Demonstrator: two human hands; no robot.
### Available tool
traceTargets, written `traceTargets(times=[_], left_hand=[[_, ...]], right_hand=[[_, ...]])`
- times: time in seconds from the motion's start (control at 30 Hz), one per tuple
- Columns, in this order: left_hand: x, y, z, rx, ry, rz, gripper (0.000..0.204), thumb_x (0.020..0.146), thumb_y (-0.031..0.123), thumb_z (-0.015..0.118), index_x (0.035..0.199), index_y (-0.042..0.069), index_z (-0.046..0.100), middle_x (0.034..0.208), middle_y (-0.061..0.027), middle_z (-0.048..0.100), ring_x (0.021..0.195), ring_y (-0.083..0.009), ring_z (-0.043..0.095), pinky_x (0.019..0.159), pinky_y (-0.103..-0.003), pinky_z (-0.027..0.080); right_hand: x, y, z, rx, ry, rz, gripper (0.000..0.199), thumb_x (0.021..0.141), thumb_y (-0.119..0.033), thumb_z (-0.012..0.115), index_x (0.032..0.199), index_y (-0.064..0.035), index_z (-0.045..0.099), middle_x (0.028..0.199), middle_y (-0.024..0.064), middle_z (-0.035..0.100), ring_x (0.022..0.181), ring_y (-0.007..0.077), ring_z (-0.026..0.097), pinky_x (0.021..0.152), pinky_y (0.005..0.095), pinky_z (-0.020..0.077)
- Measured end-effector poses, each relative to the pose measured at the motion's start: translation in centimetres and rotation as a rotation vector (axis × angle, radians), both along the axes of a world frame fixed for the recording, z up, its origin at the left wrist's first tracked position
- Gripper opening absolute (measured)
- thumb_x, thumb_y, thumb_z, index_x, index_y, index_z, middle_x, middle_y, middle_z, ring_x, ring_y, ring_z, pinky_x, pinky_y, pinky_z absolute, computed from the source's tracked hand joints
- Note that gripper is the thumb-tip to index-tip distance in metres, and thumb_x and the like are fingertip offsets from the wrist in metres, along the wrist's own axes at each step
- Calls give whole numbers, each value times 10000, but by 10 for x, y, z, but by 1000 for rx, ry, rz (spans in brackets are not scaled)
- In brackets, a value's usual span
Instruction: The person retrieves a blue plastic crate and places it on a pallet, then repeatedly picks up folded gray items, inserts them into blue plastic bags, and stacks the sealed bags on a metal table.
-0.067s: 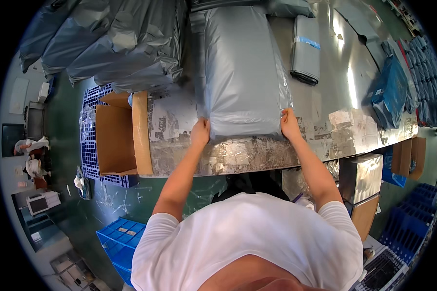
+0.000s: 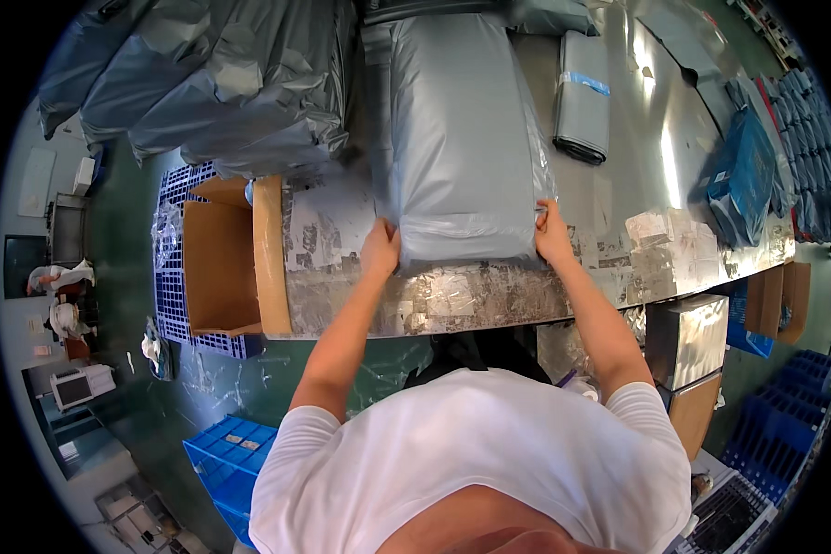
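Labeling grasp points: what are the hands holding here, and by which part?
Both hands grip the large grey poly mailer bag lying on the metal table, at its near end: left hand on the near-left corner, right hand on the near-right corner.

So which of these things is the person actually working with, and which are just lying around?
In use:
- large grey plastic bag, gripped at its near corners
- left hand
- right hand
- metal table under it

Lying about:
- folded grey bags
- open cardboard box
- blue bag
- blue crate
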State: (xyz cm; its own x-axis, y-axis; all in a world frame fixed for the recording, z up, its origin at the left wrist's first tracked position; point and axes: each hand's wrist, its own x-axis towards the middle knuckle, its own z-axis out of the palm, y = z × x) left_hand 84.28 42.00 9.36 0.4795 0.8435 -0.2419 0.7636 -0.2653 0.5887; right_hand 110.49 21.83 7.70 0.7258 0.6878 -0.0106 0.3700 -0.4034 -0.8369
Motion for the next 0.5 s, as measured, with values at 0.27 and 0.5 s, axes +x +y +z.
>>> traceTargets(times=[0.27, 0.5], left_hand=[[47, 10, 40, -1269, -981, 506, 500, 843, 400, 457, 1221, 72, 456, 1172, -128, 508, 1024, -290, 521, 874, -410, 433], [43, -35, 137, -929, -990, 236, 582, 778, 269, 498, 1286, 47, 322, 1130, -111, 512, 969, -219, 542, 825, -336, 449]], right_hand=[[-7, 38, 65, 266, 1377, -156, 657, 804, -458, 527, 1254, -4, 375, 1182, 158, 481, 1043, 247, 508, 864, 370, 439], [1, -11, 137, 438, 1230, 30, 692, 751, -176, 589, 1334, -64, 233, 1180, 170, 453, 1026, 274, 506, 839, 390, 450]])
